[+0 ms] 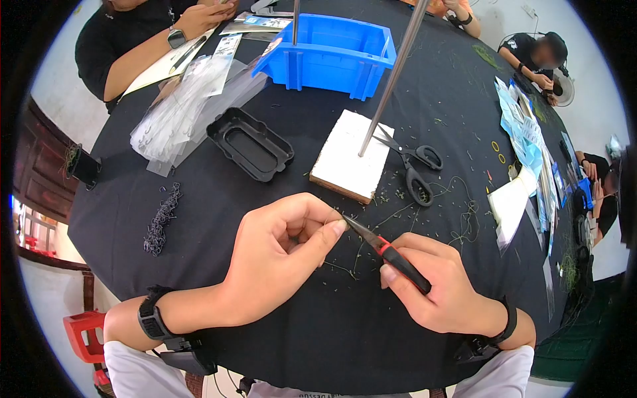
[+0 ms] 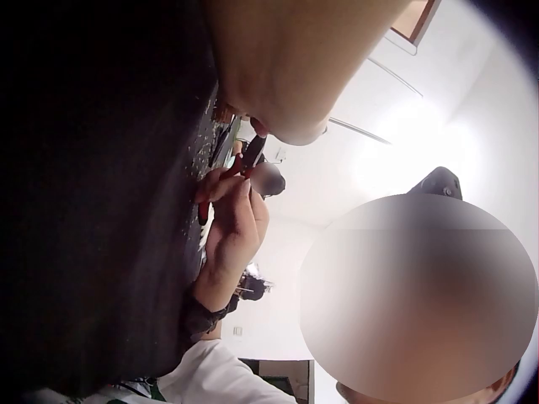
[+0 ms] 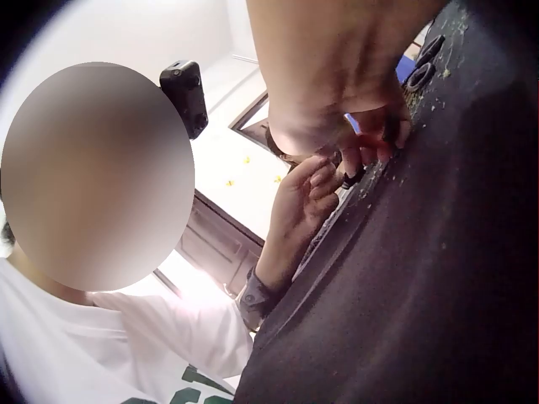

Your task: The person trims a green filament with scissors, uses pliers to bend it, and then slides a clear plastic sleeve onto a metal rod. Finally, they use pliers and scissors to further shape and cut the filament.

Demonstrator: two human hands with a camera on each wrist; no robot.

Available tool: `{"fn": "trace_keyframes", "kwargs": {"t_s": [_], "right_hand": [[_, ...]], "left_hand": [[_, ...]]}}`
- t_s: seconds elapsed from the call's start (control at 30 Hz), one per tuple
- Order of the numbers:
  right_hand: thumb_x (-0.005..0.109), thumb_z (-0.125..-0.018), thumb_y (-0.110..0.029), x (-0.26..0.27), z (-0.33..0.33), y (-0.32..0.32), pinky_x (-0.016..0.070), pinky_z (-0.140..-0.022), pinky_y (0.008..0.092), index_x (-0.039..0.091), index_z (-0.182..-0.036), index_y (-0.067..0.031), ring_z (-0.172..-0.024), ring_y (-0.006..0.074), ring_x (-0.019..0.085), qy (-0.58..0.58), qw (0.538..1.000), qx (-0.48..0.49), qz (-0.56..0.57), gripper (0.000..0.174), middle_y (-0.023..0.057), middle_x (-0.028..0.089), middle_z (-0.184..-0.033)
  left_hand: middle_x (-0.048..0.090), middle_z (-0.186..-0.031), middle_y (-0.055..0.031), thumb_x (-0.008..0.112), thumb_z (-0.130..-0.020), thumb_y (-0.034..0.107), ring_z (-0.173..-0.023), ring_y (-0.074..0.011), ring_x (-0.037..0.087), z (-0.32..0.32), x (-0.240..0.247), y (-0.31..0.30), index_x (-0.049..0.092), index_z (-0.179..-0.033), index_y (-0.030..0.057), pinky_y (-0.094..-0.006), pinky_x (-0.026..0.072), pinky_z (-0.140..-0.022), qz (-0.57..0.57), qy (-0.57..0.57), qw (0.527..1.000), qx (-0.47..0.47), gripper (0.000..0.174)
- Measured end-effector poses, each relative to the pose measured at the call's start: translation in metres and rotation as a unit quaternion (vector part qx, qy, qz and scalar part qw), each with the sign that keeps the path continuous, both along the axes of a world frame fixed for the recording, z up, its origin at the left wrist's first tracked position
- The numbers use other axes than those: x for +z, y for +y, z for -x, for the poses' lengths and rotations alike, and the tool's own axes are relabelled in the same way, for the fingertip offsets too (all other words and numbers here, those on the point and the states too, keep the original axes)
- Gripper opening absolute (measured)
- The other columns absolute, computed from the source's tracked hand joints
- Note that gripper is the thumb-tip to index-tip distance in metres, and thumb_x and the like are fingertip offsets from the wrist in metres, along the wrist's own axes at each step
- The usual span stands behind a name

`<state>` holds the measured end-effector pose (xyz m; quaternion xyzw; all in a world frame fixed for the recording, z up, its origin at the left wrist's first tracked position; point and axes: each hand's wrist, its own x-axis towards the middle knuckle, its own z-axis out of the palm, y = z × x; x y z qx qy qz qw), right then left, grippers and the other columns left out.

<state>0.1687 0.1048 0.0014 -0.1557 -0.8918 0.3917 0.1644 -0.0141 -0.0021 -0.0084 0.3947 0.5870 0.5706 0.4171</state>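
In the head view, my right hand grips a pair of small pointed snips with black and red handles. Their metal blades point up and left, the tip right at my left fingertips. My left hand pinches a fine thread between thumb and forefinger; the other fingers are curled in. The thread is too thin to follow fully. In the left wrist view, the right hand and snips show beyond the near wrist. The right wrist view has the left hand close by the gripping fingers.
A white-topped block with an upright metal rod stands ahead, black scissors beside it. Leftward are a black tray, a heap of small dark hooks and plastic bags. A blue bin stands behind. Clippings dot the cloth.
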Motion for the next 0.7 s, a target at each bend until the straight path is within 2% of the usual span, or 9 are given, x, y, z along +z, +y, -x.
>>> {"fn": "trace_keyframes", "kwargs": {"t_s": [0.3, 0.5, 0.7], "right_hand": [[0.062, -0.082, -0.01, -0.0024, 0.0024, -0.0037, 0.046, -0.056, 0.032, 0.062, -0.086, 0.0038, -0.065, 0.0276, 0.058, 0.034, 0.999, -0.002, -0.028, 0.015, 0.0142, 0.057, -0.078], [0.06, -0.084, -0.01, 0.0038, 0.0011, -0.0065, 0.0438, -0.052, 0.0339, 0.061, -0.082, 0.0033, -0.059, 0.0271, 0.056, -0.01, 1.0, -0.012, 0.02, 0.014, 0.0128, 0.056, -0.073], [0.058, -0.086, -0.012, 0.003, 0.0002, -0.0063, 0.0425, -0.051, 0.0337, 0.061, -0.081, 0.0028, -0.056, 0.0258, 0.055, -0.002, 0.998, -0.008, 0.06, 0.016, 0.0119, 0.055, -0.071]], "left_hand": [[0.056, -0.066, 0.0008, 0.058, -0.089, 0.007, -0.056, -0.0018, 0.048, -0.001, -0.0001, -0.0008, 0.058, -0.089, -0.0003, -0.0169, 0.0348, -0.048, 0.011, -0.004, 1.0, 0.006, 0.008], [0.056, -0.066, 0.001, 0.058, -0.089, 0.008, -0.056, -0.0017, 0.048, -0.0039, 0.0031, 0.0004, 0.059, -0.09, -0.0003, -0.0169, 0.035, -0.048, 0.017, -0.006, 1.0, 0.009, 0.008], [0.055, -0.066, 0.0021, 0.059, -0.088, 0.005, -0.055, -0.0009, 0.046, -0.0039, 0.0006, 0.0009, 0.059, -0.089, -0.0007, -0.0168, 0.0334, -0.048, 0.002, -0.005, 1.0, 0.021, 0.005]]}}
